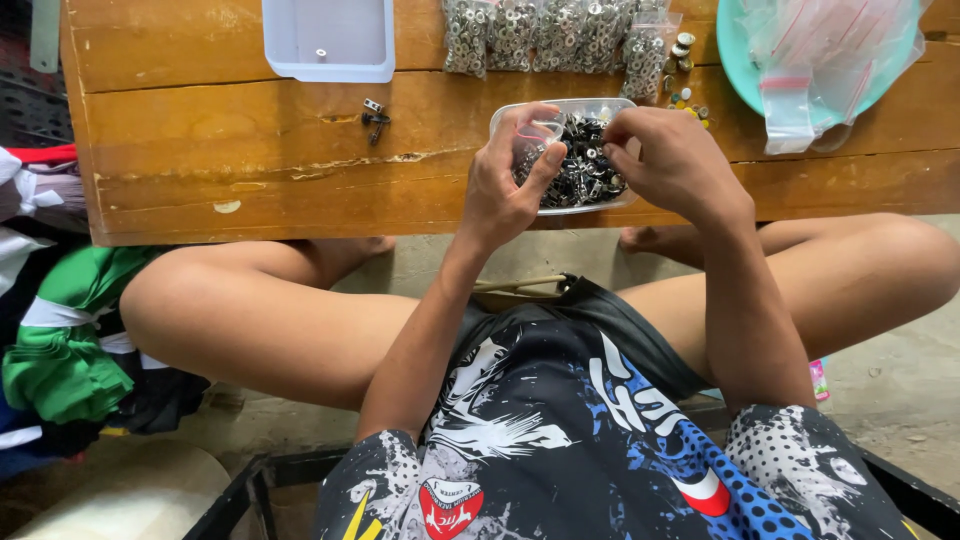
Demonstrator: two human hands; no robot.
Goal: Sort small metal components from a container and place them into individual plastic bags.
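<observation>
The one camera sits on my head and looks steeply down past my chest and crossed legs, close over my left hand (507, 180) and right hand (672, 160). It faces forward onto the near edge of the low wooden table (200, 140). No second view shares this scene.

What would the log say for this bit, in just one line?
left hand: holds small clear bag | right hand: picking in tray of metal parts | wooden table

both hands raised close together, left hand (503, 185) fingers pinched, right hand (668, 160) curled
</observation>
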